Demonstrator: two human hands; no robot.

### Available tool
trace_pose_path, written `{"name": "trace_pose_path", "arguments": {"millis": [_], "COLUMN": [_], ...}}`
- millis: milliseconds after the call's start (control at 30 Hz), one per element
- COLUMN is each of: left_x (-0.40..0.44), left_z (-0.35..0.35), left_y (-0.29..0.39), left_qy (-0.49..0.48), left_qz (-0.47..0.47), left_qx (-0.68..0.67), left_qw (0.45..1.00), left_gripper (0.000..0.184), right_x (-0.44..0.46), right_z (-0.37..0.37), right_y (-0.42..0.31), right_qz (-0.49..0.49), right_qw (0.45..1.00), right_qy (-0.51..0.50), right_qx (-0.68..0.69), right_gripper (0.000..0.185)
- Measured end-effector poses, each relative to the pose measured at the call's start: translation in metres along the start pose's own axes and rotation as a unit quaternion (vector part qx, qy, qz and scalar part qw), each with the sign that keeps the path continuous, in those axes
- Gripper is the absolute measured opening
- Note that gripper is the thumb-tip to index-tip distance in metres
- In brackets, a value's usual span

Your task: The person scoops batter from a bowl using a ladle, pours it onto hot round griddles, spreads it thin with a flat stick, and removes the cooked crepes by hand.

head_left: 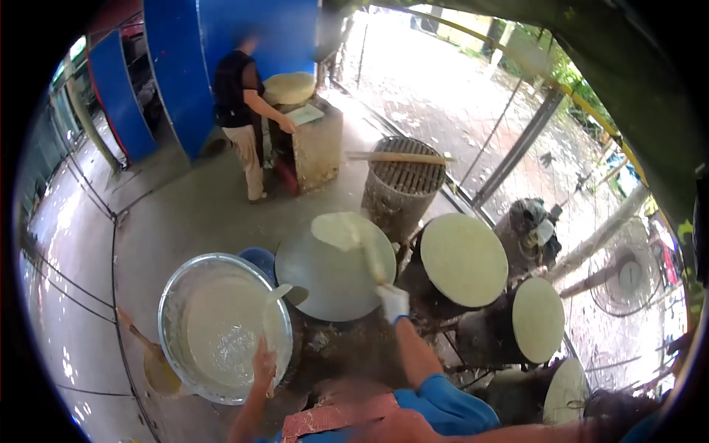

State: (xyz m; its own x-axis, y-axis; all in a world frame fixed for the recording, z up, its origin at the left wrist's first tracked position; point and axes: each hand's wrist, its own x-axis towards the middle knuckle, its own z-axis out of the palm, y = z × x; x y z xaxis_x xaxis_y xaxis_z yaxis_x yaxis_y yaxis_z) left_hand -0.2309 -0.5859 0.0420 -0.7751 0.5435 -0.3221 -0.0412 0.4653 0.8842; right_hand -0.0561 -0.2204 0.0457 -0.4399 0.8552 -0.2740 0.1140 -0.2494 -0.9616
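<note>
L hand [264, 362] curls round ladle [278, 293] by basin [164, 317] rim; gloved R hand [394, 303] grips spreader [371, 260] over griddle [325, 282]. From where I stand, batter [336, 230] sits nr griddle's far edge: one hard push could spill it.

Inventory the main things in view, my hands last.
Round metal basin of batter: one, silver, left
Round flat griddle: one, grey, centre
Batter patch: one, cream, on griddle
Flat round discs: three, cream, right
Slatted drum: one, brownish, beyond griddle
Wooden stick: one, tan, across drum
Round tub: one, blue, behind basin
Round fan: one, grey, far right
Tall panels: several, blue, upper left
Person: one, black-topped, background
Long-handled scoop: one, pale, over basin rim
Narrow tool: one, pale, over griddle
Left hand: one, bare, gripping scoop
Right hand: one, white-gloved, gripping tool
</note>
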Motion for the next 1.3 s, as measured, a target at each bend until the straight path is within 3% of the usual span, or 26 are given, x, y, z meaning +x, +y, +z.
{"name": "trace_pose_path", "arguments": {"millis": [67, 167, 233, 267, 300, 333, 400, 500, 533, 600, 633, 667, 767, 867, 1000, 1167, 1300], "left_x": [-0.011, 0.005, -0.012, -0.012, -0.011, -0.015, -0.022, -0.017, -0.022, -0.017, -0.03, -0.029, -0.027, -0.045, -0.044, -0.048, -0.045], "left_z": [-0.003, -0.003, -0.018, -0.015, -0.007, -0.007, -0.006, 0.004, 0.008, 0.014, 0.016, 0.018, 0.03, 0.034, 0.041, 0.046, 0.05], "left_y": [-0.015, -0.068, -0.041, -0.025, -0.023, -0.016, 0.005, -0.007, -0.016, -0.023, 0.014, 0.013, 0.012, 0.037, 0.042, 0.031, 0.043], "left_qy": [0.024, 0.126, 0.051, 0.018, 0.064, 0.052, 0.032, 0.053, 0.067, 0.095, 0.077, 0.083, 0.089, 0.09, 0.105, 0.101, 0.113], "left_qz": [0.057, 0.297, 0.146, 0.074, 0.215, 0.209, 0.202, 0.214, 0.214, 0.229, 0.159, 0.154, 0.143, 0.12, 0.082, 0.073, 0.039], "left_qx": [0.022, 0.146, 0.124, 0.106, 0.061, 0.081, 0.119, 0.135, 0.142, 0.163, 0.138, 0.134, 0.128, 0.129, 0.136, 0.172, 0.191], "left_qw": [0.998, 0.935, 0.98, 0.992, 0.973, 0.973, 0.972, 0.966, 0.964, 0.955, 0.975, 0.975, 0.977, 0.98, 0.982, 0.977, 0.974], "left_gripper": [0.063, 0.06, 0.061, 0.061, 0.061, 0.061, 0.062, 0.06, 0.06, 0.06, 0.062, 0.062, 0.064, 0.065, 0.065, 0.063, 0.062], "right_x": [-0.014, -0.01, -0.011, 0.023, 0.006, -0.018, 0.001, 0.017, 0.005, 0.026, 0.039, 0.047, 0.015, 0.029, 0.105, 0.086, 0.123], "right_z": [0.061, 0.05, 0.004, -0.019, -0.012, 0.002, 0.044, 0.031, 0.007, -0.036, -0.032, -0.03, 0.005, -0.03, -0.052, -0.034, -0.058], "right_y": [0.004, -0.035, -0.044, 0.005, -0.007, -0.018, 0.037, 0.01, -0.041, -0.053, -0.043, -0.029, -0.039, -0.059, -0.071, -0.032, -0.071], "right_qz": [-0.082, -0.065, -0.042, -0.08, -0.032, 0.021, 0.068, 0.08, 0.12, 0.178, 0.179, 0.183, 0.195, 0.217, 0.196, 0.246, 0.243], "right_qw": [0.996, 0.966, 0.992, 0.995, 0.999, 0.999, 0.991, 0.985, 0.976, 0.971, 0.976, 0.979, 0.96, 0.938, 0.967, 0.901, 0.915], "right_qy": [0.004, -0.072, -0.064, -0.051, -0.039, -0.025, -0.066, -0.152, -0.166, -0.157, -0.119, -0.077, -0.2, -0.269, -0.157, -0.354, -0.307], "right_qx": [-0.026, -0.24, -0.096, -0.011, 0.013, 0.038, 0.091, -0.026, -0.07, 0.032, 0.033, 0.033, -0.011, -0.02, 0.033, -0.05, -0.092], "right_gripper": [0.029, 0.03, 0.03, 0.028, 0.028, 0.027, 0.029, 0.032, 0.031, 0.032, 0.032, 0.032, 0.026, 0.023, 0.022, 0.02, 0.024]}}
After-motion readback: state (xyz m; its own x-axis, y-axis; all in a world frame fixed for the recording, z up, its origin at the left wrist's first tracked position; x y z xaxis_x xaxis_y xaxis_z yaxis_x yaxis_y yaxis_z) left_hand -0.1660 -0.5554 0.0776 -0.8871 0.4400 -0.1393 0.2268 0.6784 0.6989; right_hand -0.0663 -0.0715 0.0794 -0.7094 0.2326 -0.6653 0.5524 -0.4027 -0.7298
